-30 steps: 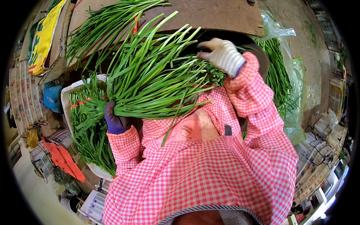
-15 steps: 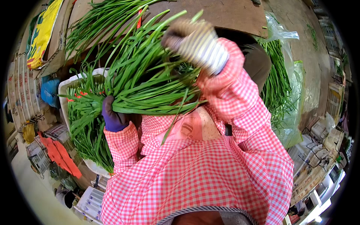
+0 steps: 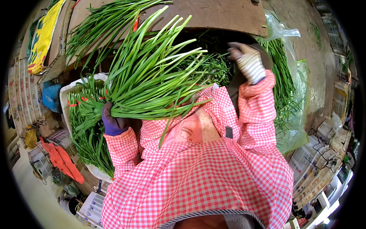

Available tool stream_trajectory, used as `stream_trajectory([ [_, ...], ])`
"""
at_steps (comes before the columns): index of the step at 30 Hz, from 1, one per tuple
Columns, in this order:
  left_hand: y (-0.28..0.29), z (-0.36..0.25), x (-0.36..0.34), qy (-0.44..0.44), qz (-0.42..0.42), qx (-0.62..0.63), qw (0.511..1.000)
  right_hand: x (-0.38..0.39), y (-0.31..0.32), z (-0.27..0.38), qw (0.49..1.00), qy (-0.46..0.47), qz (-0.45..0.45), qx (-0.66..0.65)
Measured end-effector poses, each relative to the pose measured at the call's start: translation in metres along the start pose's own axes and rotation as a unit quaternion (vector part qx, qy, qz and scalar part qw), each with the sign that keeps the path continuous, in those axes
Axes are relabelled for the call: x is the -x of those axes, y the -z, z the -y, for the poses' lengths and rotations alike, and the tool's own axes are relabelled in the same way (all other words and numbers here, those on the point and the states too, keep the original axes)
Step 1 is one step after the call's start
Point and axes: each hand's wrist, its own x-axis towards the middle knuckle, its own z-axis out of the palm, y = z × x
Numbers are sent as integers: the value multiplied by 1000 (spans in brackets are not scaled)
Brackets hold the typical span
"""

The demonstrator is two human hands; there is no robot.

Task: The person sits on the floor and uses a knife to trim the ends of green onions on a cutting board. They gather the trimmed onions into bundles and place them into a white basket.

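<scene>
My left hand (image 3: 111, 121), in a purple glove, is closed around a large bunch of long green leafy stalks (image 3: 152, 89) with pale ends fanned toward the upper right. My right hand (image 3: 246, 61), in a striped knit glove with dark fingertips, is raised to the right of the bunch, its fingers slightly bent and apart, holding nothing visible. Below and left of the bunch is a white crate (image 3: 68, 114) of stalks tied with red bands. Loose cut greens (image 3: 213, 66) lie in the dark space between my hands.
A brown board (image 3: 202, 17) carries more stalks (image 3: 99, 26). A yellow printed sack (image 3: 45, 34) lies upper left, near a blue bag (image 3: 51, 97). More stalks (image 3: 278, 76) on plastic sheeting (image 3: 297, 118) lie right. A red cloth (image 3: 63, 160) and stacked cartons (image 3: 316, 164) are at the sides.
My right hand swept left across the bunch, blurred, and is now back to the right, beyond the stalk ends. My left hand keeps its grip, shifted slightly left.
</scene>
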Motion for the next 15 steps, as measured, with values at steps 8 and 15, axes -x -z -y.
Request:
stream_trajectory([
  [8, 1, 14, 1, 160, -39, 330, 930, -2, -93, 1, 995, 64, 69, 13],
  [15, 5, 13, -4, 230, -83, 466, 850, 3, -26, 26, 990, 121, 0, 74],
])
